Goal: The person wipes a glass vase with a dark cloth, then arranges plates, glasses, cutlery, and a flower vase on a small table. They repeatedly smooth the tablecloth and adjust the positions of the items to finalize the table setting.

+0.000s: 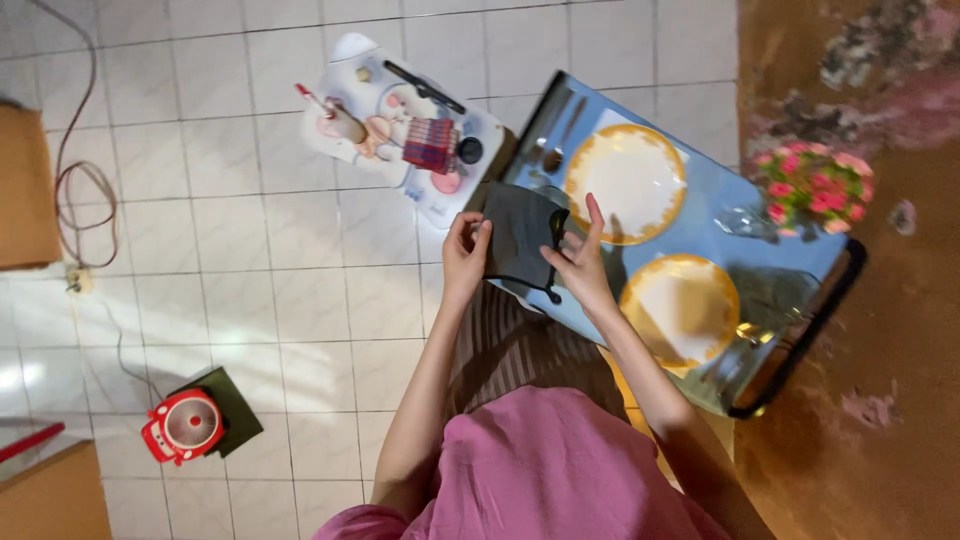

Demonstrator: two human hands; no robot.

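Dark grey folded cloth napkin (518,238) pinched by left hand (464,252) and right hand (580,262) beside white yellow-rimmed plate (626,182); loose fold could slip open

Both hands, left hand (464,252) and right hand (580,265), hold a dark cloth (518,235).

Counts: two hands, left hand (463,250), right hand (580,265). One dark grey cloth napkin (520,235). Two white plates with yellow rims, far plate (626,183), near plate (680,308). One pink flower bunch (812,187). One blue-topped table (715,205). One white tray (345,60). One red fan (183,427). Cutlery count unclear.
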